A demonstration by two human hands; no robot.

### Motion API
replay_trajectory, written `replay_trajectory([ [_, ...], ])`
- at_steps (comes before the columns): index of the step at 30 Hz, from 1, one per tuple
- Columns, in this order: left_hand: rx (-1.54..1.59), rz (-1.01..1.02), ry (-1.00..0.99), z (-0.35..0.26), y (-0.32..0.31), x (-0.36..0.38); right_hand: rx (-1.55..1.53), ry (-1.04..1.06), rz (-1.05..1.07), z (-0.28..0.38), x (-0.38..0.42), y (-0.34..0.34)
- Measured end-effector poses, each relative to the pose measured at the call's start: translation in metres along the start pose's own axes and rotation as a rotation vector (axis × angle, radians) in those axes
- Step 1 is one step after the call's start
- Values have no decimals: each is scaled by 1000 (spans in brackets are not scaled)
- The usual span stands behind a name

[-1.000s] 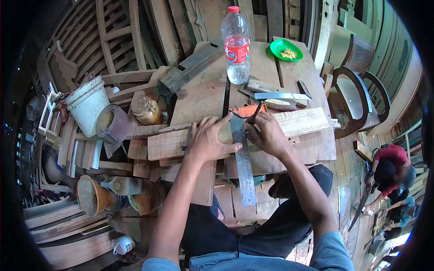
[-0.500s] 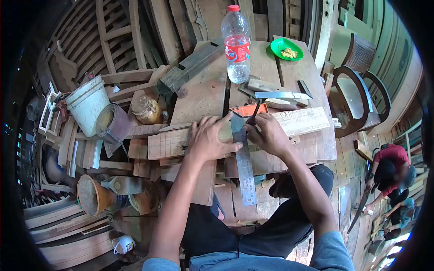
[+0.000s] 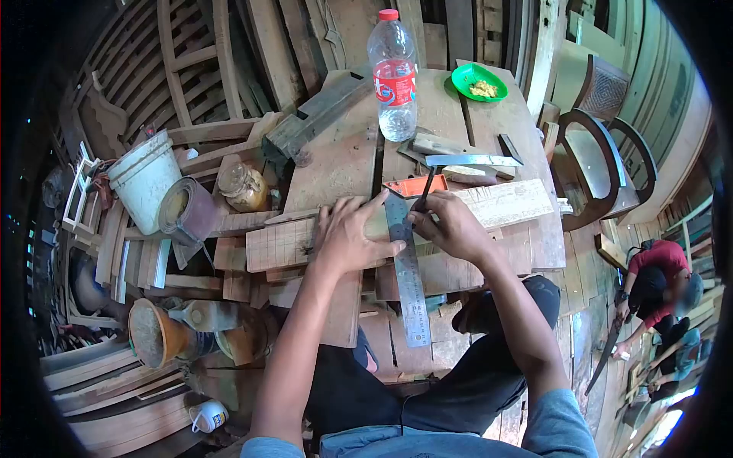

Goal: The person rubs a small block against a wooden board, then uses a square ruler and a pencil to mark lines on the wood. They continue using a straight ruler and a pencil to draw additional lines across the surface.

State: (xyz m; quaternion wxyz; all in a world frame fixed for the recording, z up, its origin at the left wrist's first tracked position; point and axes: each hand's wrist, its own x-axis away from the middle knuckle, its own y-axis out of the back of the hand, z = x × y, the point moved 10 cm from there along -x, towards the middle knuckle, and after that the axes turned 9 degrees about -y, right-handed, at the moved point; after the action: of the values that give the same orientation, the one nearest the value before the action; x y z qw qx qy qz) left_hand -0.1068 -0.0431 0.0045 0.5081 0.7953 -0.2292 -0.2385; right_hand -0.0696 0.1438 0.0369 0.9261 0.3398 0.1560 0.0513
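Note:
My left hand (image 3: pixel 345 238) lies with its fingers spread on a light wooden board (image 3: pixel 279 247) marked with pencil lines. Its thumb and index finger touch a metal ruler square (image 3: pixel 412 294) with an orange stock (image 3: pixel 416 185). The blade crosses the board and sticks out past its near side. My right hand (image 3: pixel 450 227) grips a dark, thin pencil (image 3: pixel 425 192) beside the blade's right edge; its lower tip is hidden by the fingers. To the right of my hands, the board's surface bears handwritten marks.
A water bottle (image 3: pixel 395 84) and green dish (image 3: pixel 479 82) stand at the back of the wooden table (image 3: pixel 336 172). Another square (image 3: pixel 473 160) lies on wooden tools. A glass jar (image 3: pixel 243 185), a white bucket (image 3: pixel 143 182) and timber are left. Co-workers (image 3: pixel 658 267) are far right.
The view has shifted very slightly, so everything sits a little further left. Both hands, the pencil and the ruler square keep nearly the same places on the board.

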Motion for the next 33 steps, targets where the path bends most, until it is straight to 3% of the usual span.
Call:
replay_trajectory([
  [5, -13, 4, 4, -1, 1, 1, 6, 48, 32, 2, 1, 1],
  [8, -24, -11, -8, -1, -1, 1, -32, -92, 51, -7, 0, 0],
  [33, -5, 29, 29, -1, 1, 0, -69, -44, 118, 0, 0, 2],
])
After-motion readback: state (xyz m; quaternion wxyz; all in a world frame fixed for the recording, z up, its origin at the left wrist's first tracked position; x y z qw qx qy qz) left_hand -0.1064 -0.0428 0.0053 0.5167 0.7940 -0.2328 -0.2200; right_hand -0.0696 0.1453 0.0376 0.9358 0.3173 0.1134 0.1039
